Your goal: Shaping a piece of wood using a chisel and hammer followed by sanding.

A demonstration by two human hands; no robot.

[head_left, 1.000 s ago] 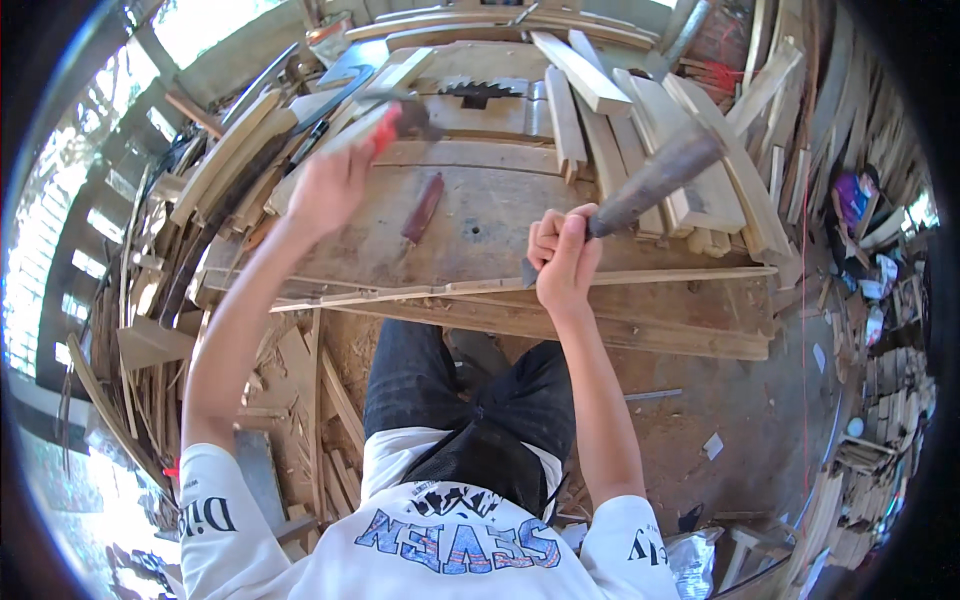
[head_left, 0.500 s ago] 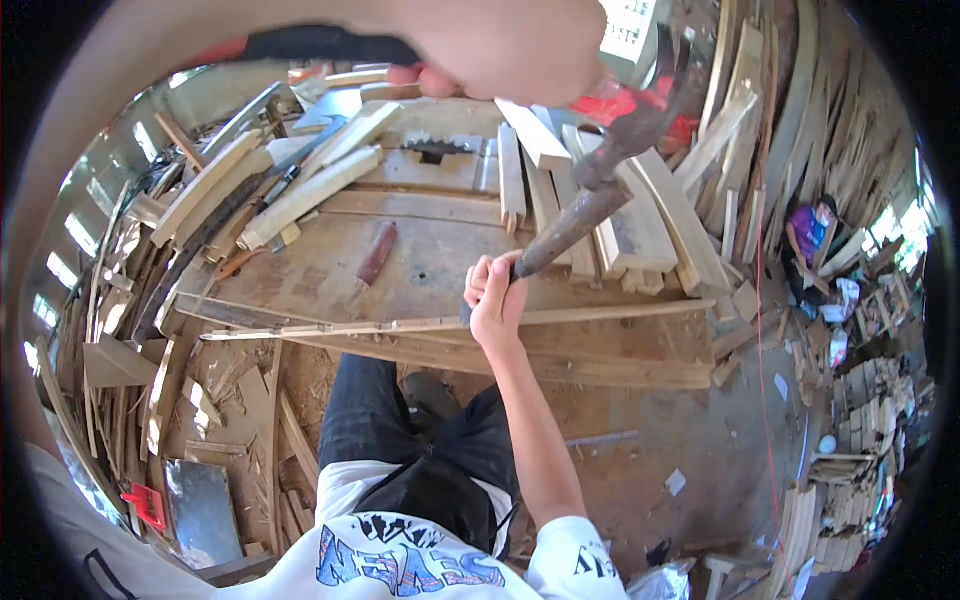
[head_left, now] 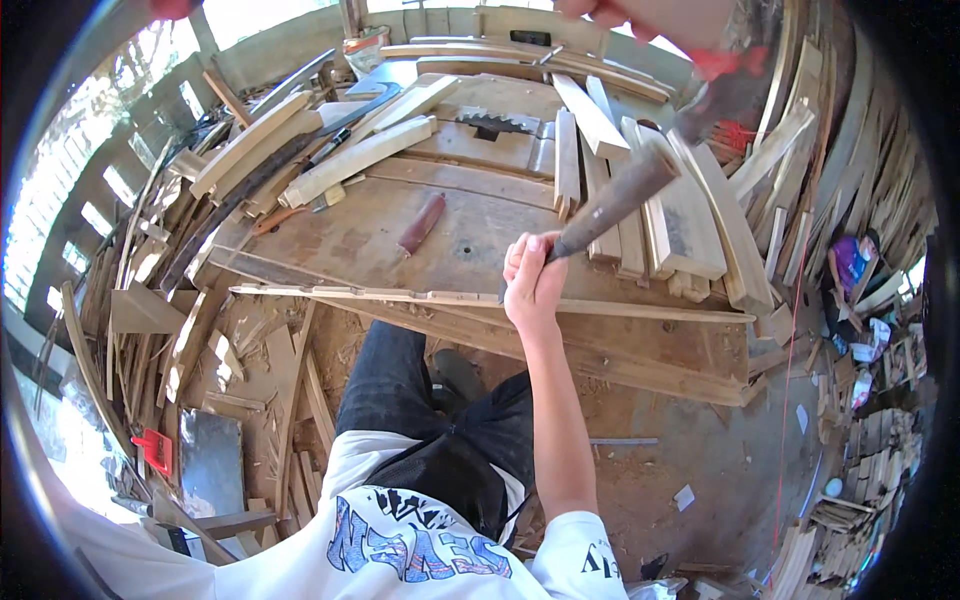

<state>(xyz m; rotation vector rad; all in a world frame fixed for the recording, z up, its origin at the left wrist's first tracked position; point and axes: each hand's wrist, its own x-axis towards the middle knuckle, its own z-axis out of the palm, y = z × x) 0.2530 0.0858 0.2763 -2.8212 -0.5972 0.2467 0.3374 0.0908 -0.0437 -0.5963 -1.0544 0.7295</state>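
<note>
A chisel (head_left: 620, 200) stands tilted at a narrow wooden strip (head_left: 650, 311).
The right hand (head_left: 535, 280) has fingers closed around it; the left hand (head_left: 685, 20), blurred, clamps its fingers on a hammer (head_left: 722, 67) near the chisel's upper end.

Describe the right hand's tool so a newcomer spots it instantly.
Find the wooden bench, then the right hand at its near edge. The tool slants up and rightward from that hand: thick, brown and rounded, unlike the flat, pale boards behind.
</note>
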